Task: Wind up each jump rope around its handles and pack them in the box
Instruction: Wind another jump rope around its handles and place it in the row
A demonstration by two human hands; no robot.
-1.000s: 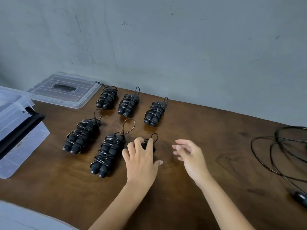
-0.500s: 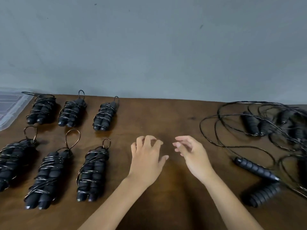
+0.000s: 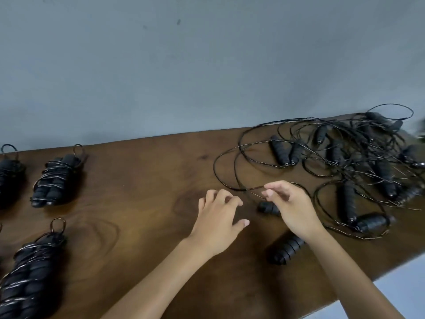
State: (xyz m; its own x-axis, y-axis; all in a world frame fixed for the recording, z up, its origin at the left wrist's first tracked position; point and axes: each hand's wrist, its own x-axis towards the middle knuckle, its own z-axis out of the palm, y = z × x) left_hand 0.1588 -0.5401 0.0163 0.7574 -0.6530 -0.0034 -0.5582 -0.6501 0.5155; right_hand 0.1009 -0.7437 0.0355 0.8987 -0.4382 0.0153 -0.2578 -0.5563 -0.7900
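Change: the view has swung rightward since a second ago. The clear box and its lid are now out of frame, and the tangle of unwound jump ropes (image 3: pixel 345 157) fills the upper right of the frame. The left hand (image 3: pixel 218 217), which rested on a wound bundle a second ago, has let it go. Reading: that bundle looks finished, and the next rope is being chosen.

Wound bundles: one at upper left (image 3: pixel 56 178), one at lower left (image 3: pixel 30 277), one cut by the left edge (image 3: pixel 10 171). All lie on the counter (image 3: pixel 138 180), not yet packed.

Loose stock: several black foam handles and wire cords, crossed over one another. One ribbed handle (image 3: pixel 287 249) lies just below the right forearm; another handle end (image 3: pixel 268 207) shows beside the right hand (image 3: pixel 296 210).

Left hand: centre of frame, palm down over bare counter, fingers spread and lightly bent, holding nothing.

Right hand: centre right, fingers reaching toward a cord loop (image 3: pixel 230 178). Fingertips near or touching the cord; cannot tell if it is pinched.
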